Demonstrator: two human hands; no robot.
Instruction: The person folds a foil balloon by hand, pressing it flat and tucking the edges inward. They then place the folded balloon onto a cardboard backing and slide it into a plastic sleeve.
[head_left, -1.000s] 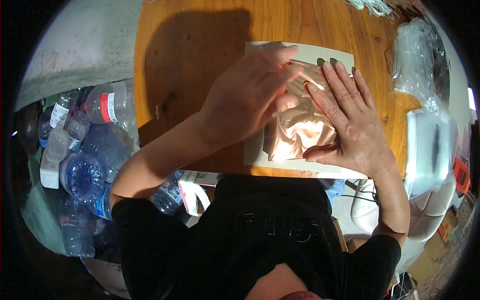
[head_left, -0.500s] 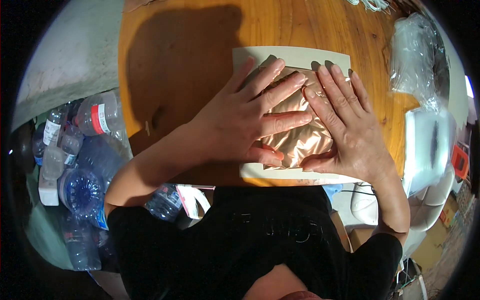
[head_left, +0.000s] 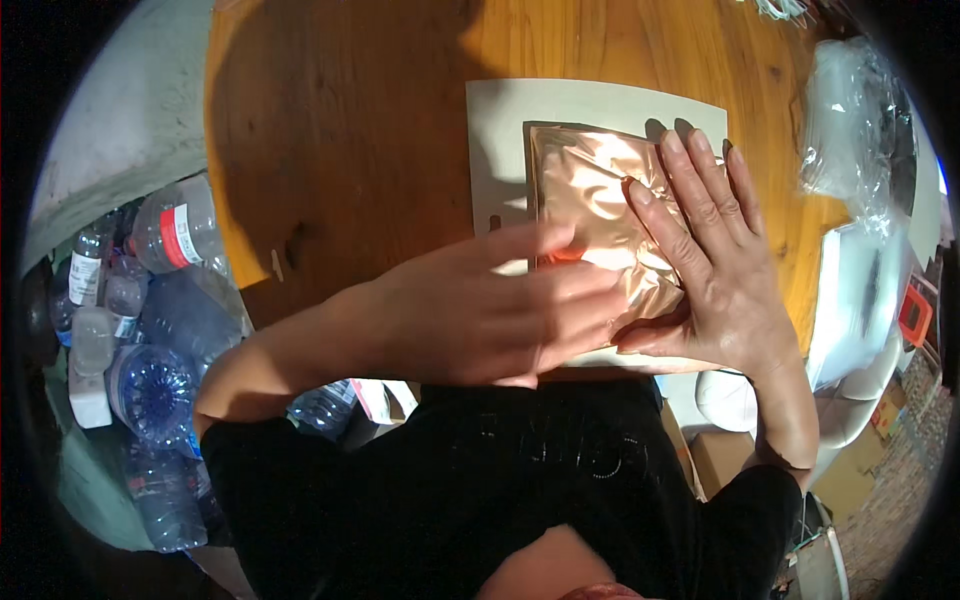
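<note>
A shiny copper-coloured foil sheet (head_left: 585,175), creased and rumpled, lies on a larger cream board (head_left: 495,120) on the wooden table. Along the foil's left and top edges runs a thin dark border. My right hand (head_left: 715,265) rests flat with fingers stretched over the foil's right part and the board, holding nothing. Over the foil's lower left part is my left hand (head_left: 490,310), smeared by motion. Its fingers point right, loosely curved and apart, with nothing visible in them. Whether it touches the foil, I cannot tell.
Clear plastic wrapping (head_left: 855,120) and a stack of clear plastic sleeves (head_left: 850,290) lie at the table's right edge. Several empty plastic bottles (head_left: 160,385) are piled to the left below the table (head_left: 350,120). White string (head_left: 783,10) lies at the far right.
My left hand has moved down toward me from the foil's upper part, its fingers less spread, uncovering the foil's upper left. My right hand stays flat in about the same place on the foil.
</note>
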